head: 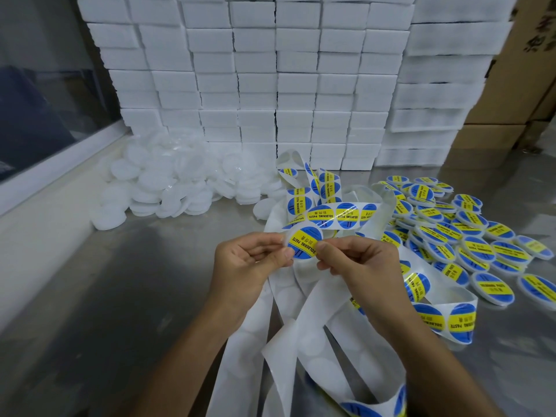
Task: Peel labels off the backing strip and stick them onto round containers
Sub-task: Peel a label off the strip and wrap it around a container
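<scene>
Landmark = the round label [304, 242] held mid-frame; all places given rel. to it.

Far left & up: dark window w/ pale sill [60, 167] running diagonally. Up-left of label: heap of blank white lids [180, 185], translucent plastic, flat round discs, loose pile on the counter [105, 296], which is dull grey metal w/ soft reflections. Straight above label: wall of white foam blocks [270, 85], rough, rectangular, stacked in columns.

Just left of label: left hand [249, 263], fingers curled, thumb & fingertips pinching the white round container the label sits on. Label itself: glossy circle, blue w/ yellow band, "SOLDERING PASTE" in black, tilted. Container mostly hidden behind it; only a white rim shows at top-left. Just right of label: right hand [358, 266], fingers curled, thumb & forefinger nipping the label's right edge. Label sits between both hands, above the counter.

Below & behind label: backing strip [304, 320], white waxy paper ribbon, looped & tangled, faint round blanks where labels are gone; some stretches carry unpeeled labels.

Right of label: spread of labelled containers [469, 236], shallow round, blue/yellow tops, overlapping on the counter. Far upper right: brown cardboard boxes [517, 85].
</scene>
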Tool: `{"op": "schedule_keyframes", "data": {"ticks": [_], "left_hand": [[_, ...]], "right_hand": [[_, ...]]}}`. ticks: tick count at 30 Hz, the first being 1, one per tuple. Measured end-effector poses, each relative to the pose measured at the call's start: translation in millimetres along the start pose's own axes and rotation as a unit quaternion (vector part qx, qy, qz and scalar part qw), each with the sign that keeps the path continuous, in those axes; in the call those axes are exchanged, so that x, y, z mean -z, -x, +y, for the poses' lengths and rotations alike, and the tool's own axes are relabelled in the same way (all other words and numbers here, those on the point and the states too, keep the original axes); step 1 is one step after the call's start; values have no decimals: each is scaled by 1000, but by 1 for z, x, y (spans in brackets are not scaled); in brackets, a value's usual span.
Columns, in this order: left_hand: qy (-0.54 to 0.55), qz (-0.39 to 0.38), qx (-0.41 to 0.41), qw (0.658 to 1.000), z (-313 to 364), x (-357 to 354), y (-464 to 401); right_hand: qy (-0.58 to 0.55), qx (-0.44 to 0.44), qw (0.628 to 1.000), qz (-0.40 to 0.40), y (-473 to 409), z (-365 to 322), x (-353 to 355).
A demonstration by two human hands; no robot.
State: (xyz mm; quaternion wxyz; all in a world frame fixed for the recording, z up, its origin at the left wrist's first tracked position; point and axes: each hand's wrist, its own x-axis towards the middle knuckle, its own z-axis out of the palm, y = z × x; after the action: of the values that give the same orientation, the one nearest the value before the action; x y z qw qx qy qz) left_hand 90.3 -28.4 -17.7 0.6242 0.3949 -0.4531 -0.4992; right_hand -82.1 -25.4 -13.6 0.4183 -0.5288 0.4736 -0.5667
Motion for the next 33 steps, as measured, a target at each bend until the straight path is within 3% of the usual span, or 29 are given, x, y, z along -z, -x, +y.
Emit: {"op": "schedule_keyframes", "data": {"ticks": [10,20,26,33], "left_hand": [[-34,-37,-6,999,0,0,3],[31,-51,10,998,-3,-1,1],[105,-125,23,986,-2,-1,2],[98,-160,50,981,-7,-1,3]], "right_hand": [[94,35,995,27,-1,0,2],[152,134,978,47,7,6,-11],[-13,72,997,-19,9,5,-17],[-40,52,997,28,1,6,-9]]}}
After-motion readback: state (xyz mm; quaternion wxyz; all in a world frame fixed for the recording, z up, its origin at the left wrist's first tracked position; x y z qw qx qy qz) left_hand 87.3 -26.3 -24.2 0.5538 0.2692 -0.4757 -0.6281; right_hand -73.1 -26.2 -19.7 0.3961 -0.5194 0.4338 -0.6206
